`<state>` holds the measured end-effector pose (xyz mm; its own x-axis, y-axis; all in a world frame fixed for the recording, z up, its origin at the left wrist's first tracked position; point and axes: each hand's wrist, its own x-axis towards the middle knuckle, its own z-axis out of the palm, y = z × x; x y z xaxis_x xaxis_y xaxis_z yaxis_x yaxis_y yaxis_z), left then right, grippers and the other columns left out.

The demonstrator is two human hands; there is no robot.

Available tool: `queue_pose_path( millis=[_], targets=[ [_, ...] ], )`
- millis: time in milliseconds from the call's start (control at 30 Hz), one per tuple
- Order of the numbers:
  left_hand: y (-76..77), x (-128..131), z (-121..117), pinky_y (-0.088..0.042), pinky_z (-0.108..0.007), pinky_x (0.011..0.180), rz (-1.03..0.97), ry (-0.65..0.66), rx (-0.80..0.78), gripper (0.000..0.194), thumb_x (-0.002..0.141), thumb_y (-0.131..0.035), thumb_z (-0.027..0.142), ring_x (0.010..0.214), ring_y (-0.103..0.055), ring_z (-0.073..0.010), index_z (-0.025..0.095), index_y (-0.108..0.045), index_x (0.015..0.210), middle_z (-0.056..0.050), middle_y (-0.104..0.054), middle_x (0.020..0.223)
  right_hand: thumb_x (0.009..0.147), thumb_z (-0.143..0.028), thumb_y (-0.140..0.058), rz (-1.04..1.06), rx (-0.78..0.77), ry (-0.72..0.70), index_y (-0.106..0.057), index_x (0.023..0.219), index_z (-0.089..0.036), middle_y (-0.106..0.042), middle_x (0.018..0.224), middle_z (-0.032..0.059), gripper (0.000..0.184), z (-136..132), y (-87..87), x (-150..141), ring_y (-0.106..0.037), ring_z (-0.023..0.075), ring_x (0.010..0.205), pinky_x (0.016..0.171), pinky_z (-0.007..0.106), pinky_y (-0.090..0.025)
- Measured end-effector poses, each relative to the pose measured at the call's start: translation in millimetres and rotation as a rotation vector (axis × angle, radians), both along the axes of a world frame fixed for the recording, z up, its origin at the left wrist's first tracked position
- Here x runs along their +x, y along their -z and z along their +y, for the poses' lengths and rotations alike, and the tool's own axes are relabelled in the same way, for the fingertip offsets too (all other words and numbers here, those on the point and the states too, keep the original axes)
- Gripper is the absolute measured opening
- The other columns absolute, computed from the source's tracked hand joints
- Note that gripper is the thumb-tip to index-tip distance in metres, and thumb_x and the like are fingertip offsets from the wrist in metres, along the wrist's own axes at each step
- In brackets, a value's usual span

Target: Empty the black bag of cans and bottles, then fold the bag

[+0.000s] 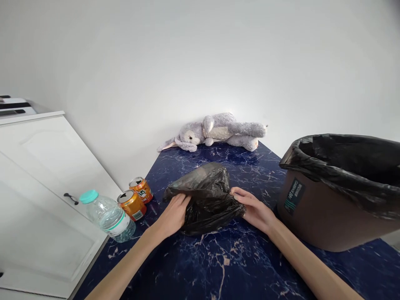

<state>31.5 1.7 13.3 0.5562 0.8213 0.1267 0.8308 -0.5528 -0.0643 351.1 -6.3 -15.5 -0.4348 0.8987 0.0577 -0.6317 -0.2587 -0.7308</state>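
Note:
A crumpled black plastic bag [204, 196] lies on the dark blue marbled table [231, 266]. My left hand [173, 214] grips its left edge with the fingers curled into the plastic. My right hand [253, 208] holds the bag's right edge, fingers tucked against it. Both forearms reach in from the bottom of the view.
A brown bin [325, 216] lined with a black bag stands at the right. Two orange cans [133, 204] [141, 188] and a clear bottle with a teal cap [108, 214] sit at the table's left edge. A grey plush toy [215, 131] lies against the wall. A white cabinet [40, 187] is at the left.

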Motion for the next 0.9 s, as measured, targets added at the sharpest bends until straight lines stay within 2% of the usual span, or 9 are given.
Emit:
queue_pose_path(
  millis=[67,167,333,500,700,800,900],
  targets=[
    [-2.4,5,13,-0.051,-0.056,0.115,-0.002,-0.083,0.061,0.044,0.096,-0.048,0.004,0.133,-0.064,-0.0379,0.006,-0.061,0.138,-0.025,-0.067,0.134,0.078,-0.032,-0.093,0.003,0.000,-0.004,-0.074,0.102,-0.022,-0.065,0.083,-0.0039,0.033,0,-0.8,-1,-0.061,0.0092,0.073,0.071,0.022,-0.048],
    [-11.5,10,27,-0.049,-0.062,0.112,0.010,-0.200,0.144,0.032,0.104,-0.046,0.017,0.131,-0.063,-0.0440,0.004,-0.067,0.126,-0.030,-0.067,0.129,0.078,-0.031,-0.094,0.006,-0.002,-0.009,-0.074,0.102,-0.021,-0.064,0.081,-0.0044,0.033,0,-2.4,-2,-0.060,0.0085,0.070,0.068,0.021,-0.048],
    [-25.0,12,42,-0.051,-0.056,0.107,0.081,-0.269,0.153,0.026,0.100,-0.056,0.019,0.126,-0.067,-0.0444,0.008,-0.074,0.116,-0.027,-0.073,0.124,0.078,-0.031,-0.094,0.004,0.002,-0.017,-0.074,0.101,-0.021,-0.065,0.081,-0.0041,0.032,-1,-4.4,-2,-0.060,0.0085,0.069,0.066,0.021,-0.048],
    [-32.1,12,43,-0.054,-0.049,0.099,0.127,-0.282,0.122,0.024,0.093,-0.057,0.009,0.116,-0.072,-0.0413,0.010,-0.078,0.104,-0.024,-0.078,0.114,0.077,-0.032,-0.094,-0.002,0.001,-0.014,-0.074,0.101,-0.021,-0.066,0.083,-0.0033,0.033,1,-5.7,-1,-0.062,0.0093,0.070,0.068,0.022,-0.049],
    [-49.0,17,21,-0.057,-0.037,0.081,0.099,-0.277,0.120,0.023,0.086,-0.057,0.005,0.095,-0.078,-0.0344,0.013,-0.078,0.088,-0.018,-0.080,0.095,0.081,-0.033,-0.092,-0.008,-0.001,-0.006,-0.074,0.100,-0.022,-0.065,0.084,-0.0033,0.028,2,-6.0,-2,-0.060,0.0099,0.070,0.068,0.024,-0.048],
    [-57.7,15,-1,-0.058,-0.037,0.080,0.041,-0.293,0.161,0.023,0.088,-0.056,0.010,0.090,-0.079,-0.0331,0.015,-0.076,0.079,-0.016,-0.078,0.084,0.080,-0.033,-0.091,-0.009,-0.004,0.013,-0.075,0.099,-0.023,-0.065,0.083,-0.0037,0.027,2,-5.5,-2,-0.059,0.0099,0.069,0.067,0.024,-0.047],
    [-70.1,10,-33,-0.059,-0.037,0.077,-0.055,-0.317,0.229,0.026,0.095,-0.054,0.022,0.086,-0.078,-0.0326,0.016,-0.073,0.079,-0.015,-0.077,0.081,0.079,-0.033,-0.092,-0.001,-0.011,0.047,-0.075,0.099,-0.024,-0.066,0.084,-0.0038,0.028,2,-4.7,-1,-0.060,0.0103,0.072,0.069,0.023,-0.048]
  ],
)
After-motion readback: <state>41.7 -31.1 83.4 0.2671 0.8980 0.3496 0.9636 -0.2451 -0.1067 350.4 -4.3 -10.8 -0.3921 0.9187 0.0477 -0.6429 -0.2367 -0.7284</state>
